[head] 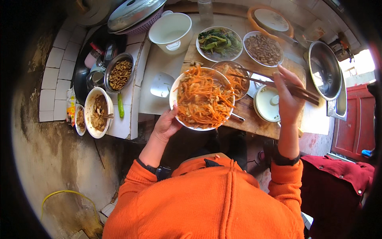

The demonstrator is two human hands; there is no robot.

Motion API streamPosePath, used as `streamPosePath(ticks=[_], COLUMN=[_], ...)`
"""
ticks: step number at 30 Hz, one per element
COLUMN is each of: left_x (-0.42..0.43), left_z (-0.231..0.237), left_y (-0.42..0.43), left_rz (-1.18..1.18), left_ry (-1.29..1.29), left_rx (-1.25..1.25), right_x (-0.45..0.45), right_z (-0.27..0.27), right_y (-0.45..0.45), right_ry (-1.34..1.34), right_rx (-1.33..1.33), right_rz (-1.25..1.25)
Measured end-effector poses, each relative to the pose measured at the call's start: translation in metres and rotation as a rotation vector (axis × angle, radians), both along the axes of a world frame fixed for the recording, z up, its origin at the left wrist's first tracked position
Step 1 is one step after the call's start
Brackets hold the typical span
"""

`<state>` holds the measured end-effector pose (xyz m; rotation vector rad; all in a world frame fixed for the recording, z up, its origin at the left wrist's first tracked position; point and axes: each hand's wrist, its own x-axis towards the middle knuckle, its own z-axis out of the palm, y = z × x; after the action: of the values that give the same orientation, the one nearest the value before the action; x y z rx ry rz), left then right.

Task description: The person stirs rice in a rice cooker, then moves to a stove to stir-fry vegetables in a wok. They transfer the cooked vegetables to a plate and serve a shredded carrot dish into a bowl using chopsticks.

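My left hand (167,124) grips the rim of a white bowl (206,129) heaped with shredded carrot and pale pieces (206,98). A pair of wooden chopsticks (303,92) is in my right hand (288,95). Their dark tips reach left over a second bowl of shredded carrot (238,79), which stands partly hidden behind the held one. Beyond it, a wooden cutting board (288,70) carries a bowl of leafy greens (220,43) and a bowl of brown oblong pieces (263,49). Below my right wrist sits a white lidded pot or stacked dish (267,103).
A cleaver blade (161,84) lies left of the board, below a white pot (170,33). On the tiled ledge are a steel bowl of brown pieces (121,74), a green chili pepper (120,106) and a white bowl with a spoon (98,119). Steel basins (325,71) stand at right.
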<state>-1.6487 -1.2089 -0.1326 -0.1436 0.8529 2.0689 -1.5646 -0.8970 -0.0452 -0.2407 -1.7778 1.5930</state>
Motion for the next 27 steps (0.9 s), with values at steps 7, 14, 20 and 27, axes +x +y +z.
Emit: streamPosePath(ticks=[7, 14, 20, 27], left_x=[-0.003, 0.0, 0.002, 0.001], left_z=[0.001, 0.001, 0.002, -0.001], left_y=[0.015, 0.028, 0.031, 0.029], left_rz=[-0.124, -0.22, -0.229, -0.218], left_ry=[0.005, 0.001, 0.029, 0.022], left_rx=[0.031, 0.056, 0.066, 0.036], right_x=[-0.026, -0.031, -0.008, 0.016], right_z=[0.028, 0.015, 0.002, -0.005], right_y=[-0.039, -0.035, -0.037, -0.03], right_ry=[0.106, -0.008, 0.021, 0.039], right_rx=[0.409, 0.215, 0.411, 0.029], right_rz=[0.489, 0.367, 0.123, 0.043])
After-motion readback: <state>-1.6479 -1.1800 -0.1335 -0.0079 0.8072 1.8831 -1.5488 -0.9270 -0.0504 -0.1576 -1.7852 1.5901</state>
